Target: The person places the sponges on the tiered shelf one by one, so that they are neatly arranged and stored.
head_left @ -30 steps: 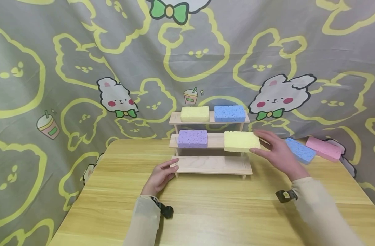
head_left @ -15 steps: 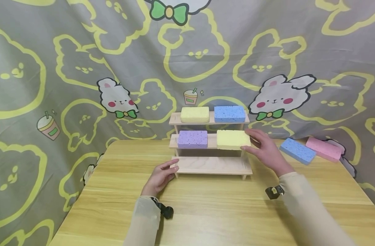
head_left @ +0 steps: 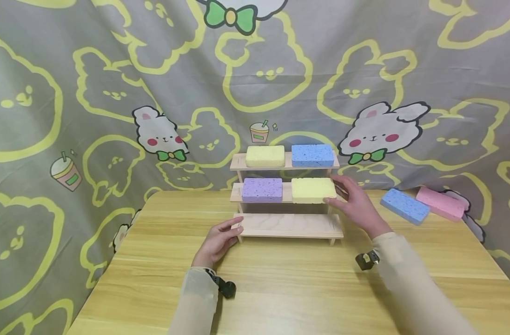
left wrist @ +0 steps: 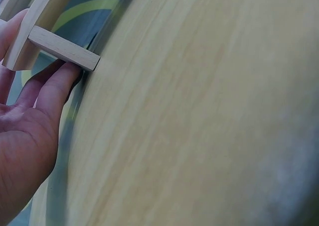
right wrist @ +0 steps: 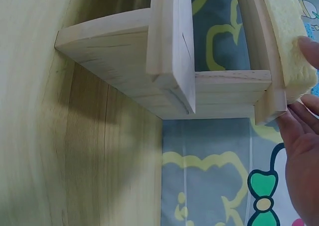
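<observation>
A three-tier wooden shelf stands on the table. My left hand holds the left end of its lowest board, and in the left wrist view the fingers reach the leg. On the middle board's right side lies a yellow sponge. My right hand grips this sponge by its right end, with the thumb at the front edge. Beside it on the left is a purple sponge. The top board carries another yellow sponge and a blue sponge.
To the right of the shelf, a second blue sponge and a pink sponge lie on the wooden table. A grey cartoon-print curtain hangs right behind the shelf and table.
My right hand has moved left with the yellow sponge, which now lies further in on the middle board, nearer the purple one. The left hand has stayed in place.
</observation>
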Demonstrator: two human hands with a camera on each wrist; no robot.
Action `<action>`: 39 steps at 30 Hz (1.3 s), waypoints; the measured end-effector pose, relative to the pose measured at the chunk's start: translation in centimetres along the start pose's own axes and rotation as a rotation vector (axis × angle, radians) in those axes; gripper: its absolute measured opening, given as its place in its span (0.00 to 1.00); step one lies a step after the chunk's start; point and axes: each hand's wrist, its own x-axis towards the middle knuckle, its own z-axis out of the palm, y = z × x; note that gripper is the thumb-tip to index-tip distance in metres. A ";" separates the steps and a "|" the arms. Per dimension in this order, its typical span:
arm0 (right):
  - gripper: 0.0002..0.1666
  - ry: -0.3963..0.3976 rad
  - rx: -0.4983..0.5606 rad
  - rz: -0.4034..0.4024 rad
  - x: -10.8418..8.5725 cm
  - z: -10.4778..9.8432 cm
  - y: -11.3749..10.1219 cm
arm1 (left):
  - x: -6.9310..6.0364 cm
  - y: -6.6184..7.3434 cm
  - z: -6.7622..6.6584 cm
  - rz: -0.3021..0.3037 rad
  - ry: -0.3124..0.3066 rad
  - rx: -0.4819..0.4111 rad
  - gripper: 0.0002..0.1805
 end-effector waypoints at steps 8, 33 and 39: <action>0.42 0.025 0.015 -0.012 -0.1 -0.3 1.4 | 0.0 0.1 0.0 -0.006 0.005 0.010 0.23; 0.27 0.022 -0.194 -0.038 -5.5 -4.7 2.1 | 0.2 0.0 0.1 -0.006 0.041 0.011 0.23; 0.26 0.034 -0.224 -0.042 -6.9 -5.9 3.6 | 0.1 0.3 0.3 -0.004 0.068 0.040 0.21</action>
